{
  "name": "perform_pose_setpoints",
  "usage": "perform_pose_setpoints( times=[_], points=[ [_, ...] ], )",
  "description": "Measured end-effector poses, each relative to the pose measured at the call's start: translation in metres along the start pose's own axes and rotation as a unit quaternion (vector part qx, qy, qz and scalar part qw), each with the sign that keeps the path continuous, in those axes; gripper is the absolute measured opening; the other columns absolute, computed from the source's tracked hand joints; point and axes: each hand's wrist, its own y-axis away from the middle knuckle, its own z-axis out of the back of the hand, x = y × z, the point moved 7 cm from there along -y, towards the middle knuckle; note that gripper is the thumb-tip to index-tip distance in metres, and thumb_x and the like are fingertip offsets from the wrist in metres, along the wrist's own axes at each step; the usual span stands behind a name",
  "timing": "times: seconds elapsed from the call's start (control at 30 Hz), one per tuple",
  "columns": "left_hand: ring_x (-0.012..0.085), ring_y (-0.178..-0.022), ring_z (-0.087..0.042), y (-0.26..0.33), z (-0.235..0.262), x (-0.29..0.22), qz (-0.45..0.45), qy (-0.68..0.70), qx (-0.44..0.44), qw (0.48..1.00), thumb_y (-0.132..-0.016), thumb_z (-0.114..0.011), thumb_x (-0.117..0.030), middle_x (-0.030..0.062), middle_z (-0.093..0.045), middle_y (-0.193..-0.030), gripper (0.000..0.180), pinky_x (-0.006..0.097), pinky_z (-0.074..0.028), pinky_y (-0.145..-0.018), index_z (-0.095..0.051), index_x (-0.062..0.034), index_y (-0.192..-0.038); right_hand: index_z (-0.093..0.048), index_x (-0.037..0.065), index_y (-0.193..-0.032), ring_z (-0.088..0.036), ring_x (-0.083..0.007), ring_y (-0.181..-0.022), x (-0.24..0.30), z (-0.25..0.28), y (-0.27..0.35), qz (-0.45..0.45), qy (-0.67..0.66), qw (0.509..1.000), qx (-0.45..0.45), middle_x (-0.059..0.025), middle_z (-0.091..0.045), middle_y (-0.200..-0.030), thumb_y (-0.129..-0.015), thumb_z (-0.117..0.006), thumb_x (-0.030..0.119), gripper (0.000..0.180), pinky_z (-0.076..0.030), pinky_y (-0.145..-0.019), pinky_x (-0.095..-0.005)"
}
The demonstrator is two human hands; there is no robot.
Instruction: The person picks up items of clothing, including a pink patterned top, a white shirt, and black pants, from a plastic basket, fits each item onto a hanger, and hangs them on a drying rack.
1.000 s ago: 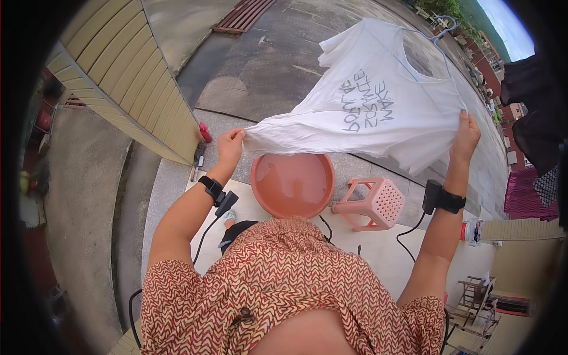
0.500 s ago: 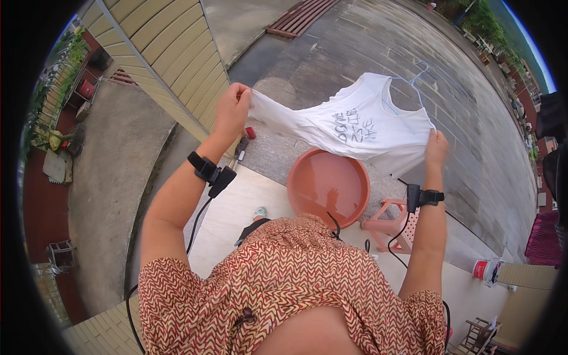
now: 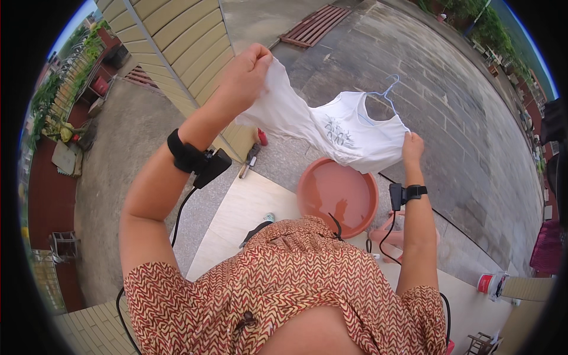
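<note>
A white shirt [image 3: 378,136] with dark print on its front is stretched sideways between my hands. Its neck opening hangs on a thin blue hanger [image 3: 387,89], whose hook points up and away. My left hand [image 3: 247,74], raised higher and to the left, pinches the hem end of the cloth. At the shoulder end, my right hand [image 3: 413,148] is closed on the fabric, and perhaps on the hanger's tip, which the fingers hide. Below the shirt stands a round terracotta-coloured basin [image 3: 303,188] with water in it.
A pink plastic stool [image 3: 429,235] is beside the basin, partly behind my right forearm. A tiled pillar [image 3: 195,44] rises close to my left hand. A brush [image 3: 248,165] and a red bottle-like object [image 3: 262,137] lie near its foot. A white-and-red bucket [image 3: 490,285] stands at right.
My left hand has risen and come nearer, lifting the hem end. My right hand has shifted slightly left and down, and the shirt sags more between them.
</note>
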Motion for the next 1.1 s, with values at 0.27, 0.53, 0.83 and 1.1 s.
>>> perform_pose_setpoints(
  times=[0.27,0.53,0.83,1.1],
  points=[
    [0.0023,-0.069,-0.040,-0.003,0.021,0.019,0.008,0.075,-0.036,0.997,-0.092,-0.046,-0.018,-0.0058,-0.045,-0.074,0.011,0.018,-0.037,-0.056,-0.052,-0.0084,-0.093,-0.057,-0.002,-0.075,-0.057,-0.0382,-0.074,0.039,-0.002,0.002,0.040,-0.015,0.999,0.015,-0.0221,-0.058,-0.076,-0.084,-0.048,0.025,0.030,-0.042,-0.066,-0.0441],
    [0.0014,-0.064,-0.041,-0.014,0.049,-0.011,-0.032,0.247,-0.093,0.964,-0.092,-0.046,-0.016,-0.0057,-0.048,-0.074,0.011,0.018,-0.037,-0.057,-0.053,-0.0074,-0.092,-0.056,-0.003,-0.074,-0.056,-0.0399,-0.074,0.032,-0.009,-0.005,0.063,-0.007,0.998,0.004,-0.0232,-0.058,-0.076,-0.084,-0.047,0.027,0.032,-0.042,-0.067,-0.0457],
    [0.0028,-0.063,-0.046,-0.003,0.056,-0.016,-0.021,0.267,-0.086,0.960,-0.092,-0.047,-0.016,-0.0036,-0.052,-0.074,0.013,0.017,-0.040,-0.056,-0.053,-0.0043,-0.094,-0.057,-0.004,-0.073,-0.056,-0.0403,-0.074,0.048,-0.014,-0.009,0.066,-0.009,0.997,0.031,-0.0239,-0.058,-0.076,-0.083,-0.046,0.026,0.033,-0.042,-0.067,-0.0460],
    [0.0036,-0.062,-0.047,0.002,0.081,-0.034,-0.072,0.279,-0.120,0.950,-0.091,-0.048,-0.015,-0.0033,-0.053,-0.074,0.014,0.017,-0.040,-0.055,-0.054,-0.0036,-0.095,-0.058,-0.003,-0.073,-0.056,-0.0398,-0.074,0.043,-0.020,-0.006,0.057,-0.009,0.997,0.051,-0.0235,-0.058,-0.075,-0.083,-0.047,0.026,0.033,-0.042,-0.067,-0.0454]
  ],
)
